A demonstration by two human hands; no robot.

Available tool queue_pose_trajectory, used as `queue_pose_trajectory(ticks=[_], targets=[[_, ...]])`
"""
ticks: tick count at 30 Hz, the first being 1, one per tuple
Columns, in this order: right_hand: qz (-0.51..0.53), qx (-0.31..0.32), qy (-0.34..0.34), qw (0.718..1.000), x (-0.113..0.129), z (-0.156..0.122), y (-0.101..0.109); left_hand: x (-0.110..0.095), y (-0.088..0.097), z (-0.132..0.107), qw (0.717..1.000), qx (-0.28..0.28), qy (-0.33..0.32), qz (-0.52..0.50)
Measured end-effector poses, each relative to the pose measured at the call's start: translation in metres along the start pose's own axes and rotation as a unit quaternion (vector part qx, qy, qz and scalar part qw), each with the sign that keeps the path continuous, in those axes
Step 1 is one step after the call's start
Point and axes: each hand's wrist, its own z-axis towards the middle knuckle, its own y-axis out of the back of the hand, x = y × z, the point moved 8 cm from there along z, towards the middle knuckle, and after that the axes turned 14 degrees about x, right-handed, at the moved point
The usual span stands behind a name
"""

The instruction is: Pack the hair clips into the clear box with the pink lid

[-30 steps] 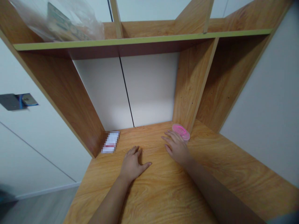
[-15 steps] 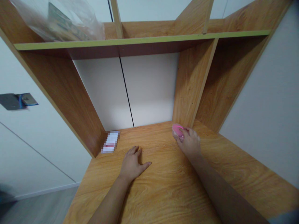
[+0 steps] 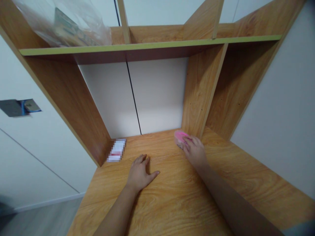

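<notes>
My right hand (image 3: 196, 151) grips a pink scrub brush (image 3: 179, 135) with a paler underside, low against the wooden desktop (image 3: 162, 203). It is near the back of the desk, by the foot of the upright wooden divider (image 3: 197, 95). The brush's underside is partly hidden, so its bristles cannot be made out clearly. My left hand (image 3: 139, 174) lies on the desktop left of the middle, thumb stretched out to the right and fingers apart, holding nothing.
A blurred white card or packet (image 3: 116, 150) lies at the back left, beside the left side panel (image 3: 69, 98). Overhead runs a green-edged shelf (image 3: 152, 46), bearing a clear plastic bag (image 3: 95, 29) with something inside. An open wall socket (image 3: 21, 107) shows at left.
My right hand and the scrub brush have moved a little to the left, away from the divider. The left hand stays in place. The view has tipped up slightly.
</notes>
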Motion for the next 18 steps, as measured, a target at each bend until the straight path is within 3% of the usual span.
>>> queue_pose_trajectory(ticks=[4, 9, 14, 18], targets=[[0.087, 0.05, 0.145, 0.984, 0.04, -0.006, -0.005, -0.003, 0.004, -0.001, 0.998, -0.037, -0.023, -0.042], [0.149, 0.123, 0.278, 0.941, 0.089, -0.025, -0.019, -0.003, 0.014, -0.004, 0.986, -0.101, -0.034, -0.128], [0.155, 0.15, 0.339, 0.916, 0.107, -0.037, -0.029, -0.01, 0.017, -0.005, 0.974, -0.083, -0.063, -0.203], [0.14, 0.158, 0.333, 0.919, 0.11, -0.038, -0.025, -0.01, 0.021, -0.007, 0.968, -0.102, -0.063, -0.219]])
